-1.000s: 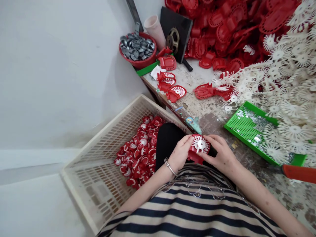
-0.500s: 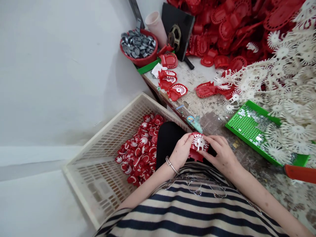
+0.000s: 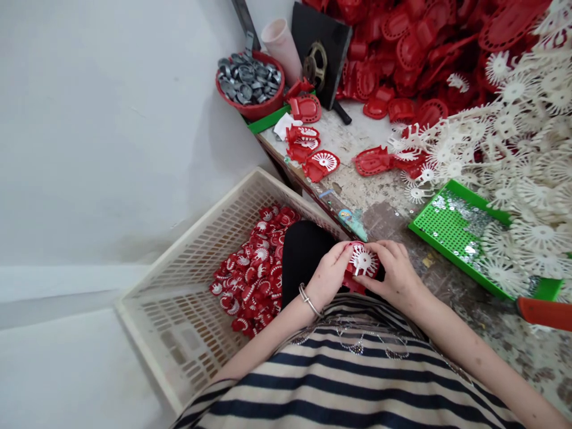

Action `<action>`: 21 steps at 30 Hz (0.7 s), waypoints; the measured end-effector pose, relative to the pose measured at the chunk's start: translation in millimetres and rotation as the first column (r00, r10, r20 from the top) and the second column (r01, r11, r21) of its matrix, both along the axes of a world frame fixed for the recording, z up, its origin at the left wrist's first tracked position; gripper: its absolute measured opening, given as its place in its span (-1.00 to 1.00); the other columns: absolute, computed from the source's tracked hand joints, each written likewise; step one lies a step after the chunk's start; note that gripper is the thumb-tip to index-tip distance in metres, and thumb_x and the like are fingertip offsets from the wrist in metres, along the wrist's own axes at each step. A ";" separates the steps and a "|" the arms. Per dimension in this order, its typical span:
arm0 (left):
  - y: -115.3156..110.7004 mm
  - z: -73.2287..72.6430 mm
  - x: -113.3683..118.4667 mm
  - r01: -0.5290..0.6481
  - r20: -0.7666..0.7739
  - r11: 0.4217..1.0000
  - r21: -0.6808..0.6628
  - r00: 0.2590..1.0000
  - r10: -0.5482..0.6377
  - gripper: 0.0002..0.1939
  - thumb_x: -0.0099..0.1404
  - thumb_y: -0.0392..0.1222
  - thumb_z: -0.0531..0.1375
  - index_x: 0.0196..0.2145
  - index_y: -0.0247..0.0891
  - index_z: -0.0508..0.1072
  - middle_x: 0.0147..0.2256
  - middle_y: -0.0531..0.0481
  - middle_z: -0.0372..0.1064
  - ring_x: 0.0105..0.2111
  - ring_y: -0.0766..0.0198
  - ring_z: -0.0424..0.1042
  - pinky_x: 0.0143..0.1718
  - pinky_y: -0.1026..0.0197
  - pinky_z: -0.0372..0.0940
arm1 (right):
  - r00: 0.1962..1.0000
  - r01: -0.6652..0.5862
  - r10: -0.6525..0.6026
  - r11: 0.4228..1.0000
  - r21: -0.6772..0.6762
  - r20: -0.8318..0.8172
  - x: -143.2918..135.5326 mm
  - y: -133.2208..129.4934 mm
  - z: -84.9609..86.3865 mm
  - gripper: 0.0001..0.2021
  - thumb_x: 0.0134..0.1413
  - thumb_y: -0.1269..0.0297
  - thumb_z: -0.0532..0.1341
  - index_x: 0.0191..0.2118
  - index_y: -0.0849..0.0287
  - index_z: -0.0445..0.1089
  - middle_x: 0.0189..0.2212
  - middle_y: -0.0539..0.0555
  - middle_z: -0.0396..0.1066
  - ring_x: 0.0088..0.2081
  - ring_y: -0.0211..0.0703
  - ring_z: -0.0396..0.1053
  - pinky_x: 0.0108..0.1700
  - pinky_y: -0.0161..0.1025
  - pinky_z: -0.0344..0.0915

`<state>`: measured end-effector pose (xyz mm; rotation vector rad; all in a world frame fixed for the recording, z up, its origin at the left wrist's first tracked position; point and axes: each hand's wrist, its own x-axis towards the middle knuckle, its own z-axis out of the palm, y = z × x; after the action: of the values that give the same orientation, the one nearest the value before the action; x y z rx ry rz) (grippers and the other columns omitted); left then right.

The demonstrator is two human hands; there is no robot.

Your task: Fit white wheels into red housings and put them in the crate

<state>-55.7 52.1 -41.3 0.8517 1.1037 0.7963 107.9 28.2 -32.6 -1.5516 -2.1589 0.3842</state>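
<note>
Looks like the right hand (image 3: 397, 271) has slid in slightly over the last half second, thumb and forefinger closer across the piece, and the white wheel (image 3: 364, 262) has turned a touch with it. Left hand (image 3: 328, 274) has barely budged, and nothing on the tabletop (image 3: 348, 128) seems to have shifted on its own.

So where are things at? From where I'm standing, one piece is partway: the wheel is lying on the red part (image 3: 356, 286), but I can't tell if it's pressed home or just sitting there. Plenty look done already, with a big pile of red-and-white pieces (image 3: 252, 271) in the basket (image 3: 187, 238) beside the knee. Loads left though, judging by the heap of loose red parts (image 3: 411, 53) and the spread of loose white wheels (image 3: 536, 179) next to it. Green tray (image 3: 433, 225) has a scatter of tiny shiny bits in it too.

As for the piece itself, it's held low, just in front of the striped shirt (image 3: 286, 381). Wheel faces up, thin spokes fanning around a small middle hole, a couple of legs pointing down toward the belly. Red shows around and below it, smooth and a bit glossy. Both hands have a narrow grip, left on one side, right on the other; most of the rim is hidden under fingers.
</note>
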 end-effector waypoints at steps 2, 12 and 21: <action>0.2 0.5 -2.2 0.007 0.004 1.000 0.004 1.000 -0.007 -0.73 0.28 -0.05 0.15 -0.16 -0.24 0.49 -0.25 -0.02 0.48 -0.24 0.23 0.41 -0.13 0.20 0.30 | 1.000 0.007 -0.007 1.000 -0.010 0.012 -1.3 -0.1 0.6 -0.49 -0.09 0.15 0.36 0.00 0.21 0.34 -0.15 0.23 0.34 -0.10 0.10 0.28 -0.05 0.07 0.31; -0.9 3.2 -6.5 0.054 0.004 0.998 0.026 0.999 -0.054 -0.75 0.27 -0.07 0.16 -0.19 -0.23 0.51 -0.27 0.01 0.49 -0.26 0.25 0.41 -0.18 0.25 0.29 | 0.999 0.014 -0.016 0.999 -0.043 -0.037 -6.3 -0.5 4.2 -0.51 -0.23 0.16 0.42 -0.14 0.16 0.29 -0.22 0.17 0.32 -0.17 0.06 0.29 -0.13 0.03 0.31; -3.4 -2.9 -6.9 -0.060 0.059 0.996 -0.064 0.996 0.063 -0.72 0.22 -0.01 0.21 -0.24 -0.27 0.52 -0.34 0.02 0.49 -0.36 0.29 0.39 -0.27 0.26 0.28 | 0.932 0.125 -0.169 0.980 -0.152 -0.321 -2.1 -1.0 11.2 -0.49 -0.08 0.01 0.34 -0.07 0.16 0.22 -0.19 0.16 0.37 -0.18 -0.03 0.37 -0.13 -0.05 0.37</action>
<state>-62.7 48.7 -44.1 0.7394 1.0990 0.8298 105.8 27.1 -21.4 -1.5751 -1.7768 0.6941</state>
